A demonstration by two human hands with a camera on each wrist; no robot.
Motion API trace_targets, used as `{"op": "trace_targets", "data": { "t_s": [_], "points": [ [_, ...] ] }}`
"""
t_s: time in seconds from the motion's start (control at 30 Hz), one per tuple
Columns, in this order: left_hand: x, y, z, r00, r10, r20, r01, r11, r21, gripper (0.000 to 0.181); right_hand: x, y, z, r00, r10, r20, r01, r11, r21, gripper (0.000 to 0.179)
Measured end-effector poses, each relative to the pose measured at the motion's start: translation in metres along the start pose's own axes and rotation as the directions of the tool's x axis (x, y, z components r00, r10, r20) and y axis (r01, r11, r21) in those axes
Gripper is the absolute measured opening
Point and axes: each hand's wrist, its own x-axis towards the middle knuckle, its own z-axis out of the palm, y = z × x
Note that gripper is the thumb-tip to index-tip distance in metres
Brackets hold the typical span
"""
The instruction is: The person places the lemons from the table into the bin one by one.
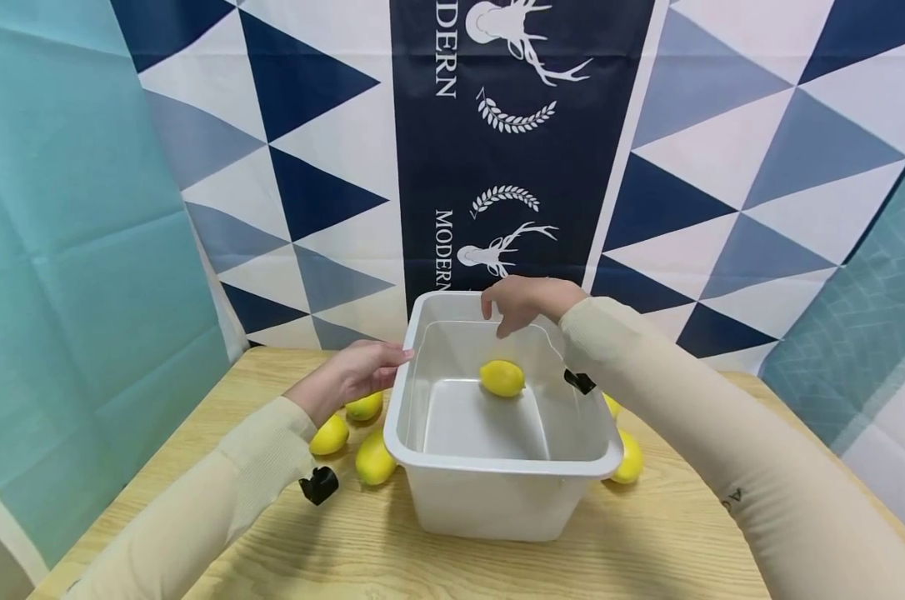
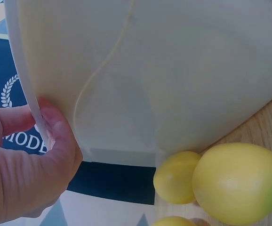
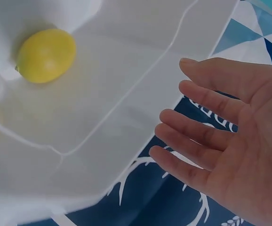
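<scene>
A white plastic bin stands on the wooden table, with one yellow lemon lying on its floor. My left hand pinches the bin's left rim between thumb and fingers, which the left wrist view shows close up at the rim. Over the far right part of the bin hovers my right hand, its fingers spread and holding nothing. In the right wrist view the palm of the right hand faces the bin wall, and the lemon sits well away from the fingertips.
Several lemons lie on the table left of the bin, among them a large one. Another lemon is at the bin's right side, partly hidden by it. A patterned cloth hangs behind the wooden table.
</scene>
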Motion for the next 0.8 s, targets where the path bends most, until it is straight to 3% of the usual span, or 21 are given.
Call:
{"op": "trace_targets", "data": {
  "t_s": [0.5,0.8],
  "points": [
    [-0.002,0.002,-0.001,1.000,-0.005,-0.021,0.005,1.000,-0.002,0.043,-0.025,0.024,-0.002,0.994,-0.059,-0.096,0.057,0.998,-0.018,0.037],
    [-0.002,0.002,0.001,1.000,-0.008,-0.026,0.008,1.000,0.001,0.044,-0.037,0.045,0.005,0.975,-0.111,-0.195,0.109,0.994,-0.017,0.037]
  ]
}}
